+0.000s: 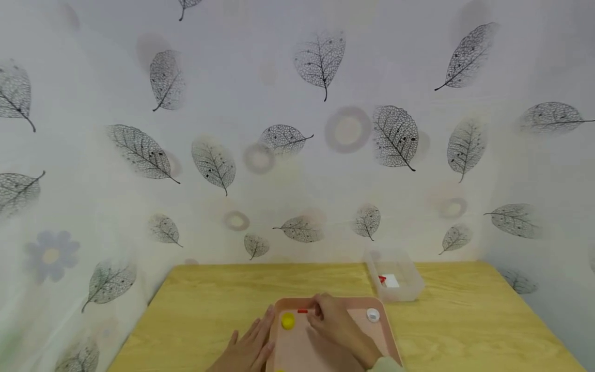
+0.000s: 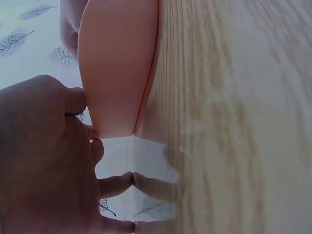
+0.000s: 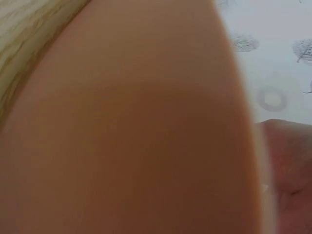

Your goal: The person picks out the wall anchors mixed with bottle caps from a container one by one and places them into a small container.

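Observation:
A pink tray [image 1: 297,347] lies on the wooden table in the head view. My left hand [image 1: 248,345] rests along its left edge with the fingers extended. In the left wrist view, the thumb of the left hand [image 2: 46,151] touches the tray's rim [image 2: 117,68] and other fingertips meet the tabletop. Over the tray's far side, my right hand [image 1: 335,323] has curled fingers pointing down; I cannot tell whether they pinch anything. Just left of them lies a small red stick [image 1: 302,311]. A yellow round piece [image 1: 287,321] sits in the far left corner, a white round cap [image 1: 373,315] far right.
Behind the tray's right corner stands a translucent plastic box [image 1: 409,292] with a white piece [image 1: 391,280] and a red piece [image 1: 382,279] inside. A bit of yellow [image 1: 280,370] shows at the bottom frame edge. A leaf-patterned wall covering [image 1: 321,155] surrounds the table [image 1: 209,289].

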The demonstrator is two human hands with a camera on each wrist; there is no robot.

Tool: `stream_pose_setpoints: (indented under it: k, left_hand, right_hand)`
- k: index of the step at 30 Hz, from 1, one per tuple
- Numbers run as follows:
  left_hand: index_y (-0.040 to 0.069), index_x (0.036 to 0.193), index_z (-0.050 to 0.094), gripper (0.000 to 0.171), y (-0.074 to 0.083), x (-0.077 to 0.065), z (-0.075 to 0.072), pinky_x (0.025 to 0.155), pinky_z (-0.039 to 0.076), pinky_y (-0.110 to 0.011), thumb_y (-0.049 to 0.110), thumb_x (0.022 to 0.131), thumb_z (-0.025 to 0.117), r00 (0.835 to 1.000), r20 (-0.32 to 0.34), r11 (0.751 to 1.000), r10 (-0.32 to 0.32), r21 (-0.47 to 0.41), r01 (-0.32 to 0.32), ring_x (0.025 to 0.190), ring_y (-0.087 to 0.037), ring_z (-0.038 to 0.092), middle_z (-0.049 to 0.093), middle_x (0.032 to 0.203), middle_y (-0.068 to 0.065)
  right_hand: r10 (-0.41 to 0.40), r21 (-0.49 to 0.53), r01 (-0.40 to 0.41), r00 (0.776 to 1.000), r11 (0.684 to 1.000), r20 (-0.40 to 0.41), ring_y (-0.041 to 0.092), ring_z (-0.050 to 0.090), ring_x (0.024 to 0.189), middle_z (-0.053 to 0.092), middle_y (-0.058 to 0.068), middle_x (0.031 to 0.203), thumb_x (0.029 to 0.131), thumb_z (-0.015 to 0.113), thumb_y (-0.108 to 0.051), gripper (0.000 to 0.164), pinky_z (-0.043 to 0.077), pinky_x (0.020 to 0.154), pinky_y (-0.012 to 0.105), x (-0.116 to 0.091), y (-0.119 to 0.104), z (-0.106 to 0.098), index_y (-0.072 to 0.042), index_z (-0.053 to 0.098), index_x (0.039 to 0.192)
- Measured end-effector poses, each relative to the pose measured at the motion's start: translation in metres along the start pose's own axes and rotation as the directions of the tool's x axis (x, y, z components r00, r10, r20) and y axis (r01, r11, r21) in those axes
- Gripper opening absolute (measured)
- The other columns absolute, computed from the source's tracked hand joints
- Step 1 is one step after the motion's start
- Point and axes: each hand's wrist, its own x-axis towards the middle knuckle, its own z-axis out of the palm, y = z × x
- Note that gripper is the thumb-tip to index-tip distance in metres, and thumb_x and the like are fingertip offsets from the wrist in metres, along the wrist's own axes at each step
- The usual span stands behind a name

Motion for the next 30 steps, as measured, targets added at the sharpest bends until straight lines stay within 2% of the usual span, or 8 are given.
stream_pose_setpoints:
  k: [4, 9, 13, 20, 23, 26, 29, 30]
  left_hand:
    - [0.025, 0.154, 0.000, 0.061, -0.001, 0.000, 0.000, 0.092, 0.018, -0.078, 0.050, 0.102, 0.020, 1.000, -0.010, 1.000, 0.014, 0.012, -0.014, 0.135, -0.040, 0.030, 0.009, 0.158, 0.000]
    - [0.025, 0.153, -0.002, 0.061, -0.002, -0.004, -0.002, 0.092, 0.018, -0.078, 0.049, 0.102, 0.021, 0.999, 0.007, 0.999, 0.044, 0.005, -0.044, 0.136, -0.038, 0.028, 0.006, 0.159, 0.003]
    - [0.022, 0.153, -0.004, 0.071, -0.002, -0.010, -0.003, 0.090, 0.022, -0.078, 0.057, 0.099, 0.026, 0.995, 0.032, 0.992, 0.099, 0.071, -0.101, 0.138, -0.036, 0.024, -0.002, 0.159, 0.007]
    - [0.029, 0.153, -0.004, 0.062, 0.001, -0.003, -0.005, 0.092, 0.016, -0.078, 0.056, 0.100, 0.016, 0.998, 0.067, 1.000, 0.002, -0.012, -0.001, 0.138, -0.037, 0.024, 0.004, 0.159, 0.006]
    - [0.027, 0.153, -0.003, 0.062, 0.000, -0.002, -0.006, 0.091, 0.016, -0.079, 0.054, 0.101, 0.018, 0.998, 0.064, 1.000, 0.007, -0.024, -0.006, 0.138, -0.038, 0.023, 0.006, 0.159, 0.004]
    - [0.025, 0.153, -0.002, 0.064, 0.000, -0.005, -0.007, 0.090, 0.019, -0.079, 0.053, 0.101, 0.022, 0.997, 0.050, 0.999, 0.052, -0.007, -0.052, 0.138, -0.038, 0.023, 0.004, 0.159, 0.004]
    - [0.018, 0.154, -0.001, 0.080, -0.003, -0.010, -0.007, 0.085, 0.025, -0.079, 0.061, 0.095, 0.033, 0.987, 0.053, 0.985, 0.154, 0.075, -0.157, 0.138, -0.040, 0.022, 0.000, 0.159, -0.002]
    - [0.019, 0.154, -0.001, 0.080, -0.003, -0.010, -0.007, 0.085, 0.025, -0.079, 0.061, 0.095, 0.033, 0.987, 0.051, 0.985, 0.155, 0.072, -0.159, 0.137, -0.040, 0.023, 0.000, 0.160, -0.001]
  right_hand:
    - [-0.016, -0.046, 0.017, 1.000, 0.999, 0.011, 0.003, 0.043, 0.062, 0.051, -0.006, 0.070, 0.080, 0.067, -0.001, 0.014, 0.041, 0.053, 0.019, 0.004, 0.002, 0.009, -0.002, 0.066, 0.094]
    - [0.061, -0.061, -0.058, 0.996, 0.996, 0.059, 0.004, 0.041, 0.056, 0.048, -0.008, 0.068, 0.080, 0.066, -0.002, 0.010, 0.038, 0.050, 0.020, 0.006, 0.002, 0.019, -0.006, 0.062, 0.088]
    - [0.071, -0.122, -0.065, 0.997, 0.990, 0.043, 0.005, 0.045, 0.059, 0.053, -0.007, 0.071, 0.081, 0.066, -0.003, 0.008, 0.042, 0.053, 0.021, 0.008, -0.001, 0.023, -0.007, 0.061, 0.085]
    - [0.120, -0.172, -0.113, 0.992, 0.979, 0.029, 0.005, 0.047, 0.062, 0.053, -0.008, 0.070, 0.082, 0.067, -0.004, 0.010, 0.043, 0.055, 0.021, 0.010, -0.002, 0.026, -0.012, 0.061, 0.080]
    - [0.116, -0.189, -0.110, 0.993, 0.976, 0.021, 0.006, 0.047, 0.062, 0.052, -0.008, 0.068, 0.082, 0.066, -0.004, 0.011, 0.042, 0.054, 0.021, 0.010, -0.003, 0.026, -0.012, 0.060, 0.077]
    - [0.109, -0.192, -0.102, 0.994, 0.976, 0.026, 0.005, 0.048, 0.061, 0.052, -0.008, 0.068, 0.082, 0.065, -0.003, 0.011, 0.043, 0.053, 0.021, 0.009, -0.003, 0.026, -0.011, 0.060, 0.075]
    - [0.113, -0.171, -0.104, 0.993, 0.980, 0.046, 0.005, 0.049, 0.061, 0.053, -0.008, 0.068, 0.082, 0.064, -0.002, 0.011, 0.043, 0.052, 0.020, 0.008, -0.004, 0.025, -0.010, 0.061, 0.075]
    - [0.117, -0.161, -0.107, 0.992, 0.981, 0.053, 0.005, 0.050, 0.060, 0.053, -0.008, 0.067, 0.082, 0.063, -0.002, 0.011, 0.044, 0.052, 0.020, 0.008, -0.004, 0.025, -0.010, 0.061, 0.075]
